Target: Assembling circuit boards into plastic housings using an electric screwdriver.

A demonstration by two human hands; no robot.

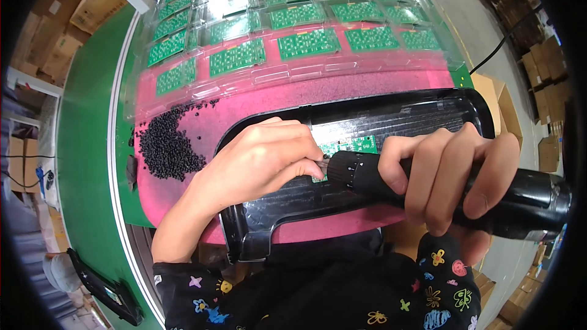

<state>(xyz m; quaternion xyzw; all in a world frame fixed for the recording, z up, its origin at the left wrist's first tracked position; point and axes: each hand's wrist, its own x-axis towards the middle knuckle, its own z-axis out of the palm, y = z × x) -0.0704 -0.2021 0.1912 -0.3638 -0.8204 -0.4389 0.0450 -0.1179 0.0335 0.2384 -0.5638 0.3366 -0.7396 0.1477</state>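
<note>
Green covers the long surface at the far left, where a black plastic piece lies near the lower edge. Past a pale rail, a heap of small black pieces (too tiny to make out one by one) spreads on a pink mat. Along the mat's upper part sits a clear plastic tray, with green circuit boards lying in rows in its compartments. Nearer the person, a black shell lies open side up on the mat. The left hand reaches over it, thumb and fingers pinched together around the metal tip of a black screwdriver; whether they also grip a small part, I cannot tell. Just beyond those fingertips, another green board lies inside the shell, partly covered by the hand. The screwdriver slants across the shell, its tip at the board, and the right hand is wrapped around its thick body. Cardboard boxes stand at the far right.
</note>
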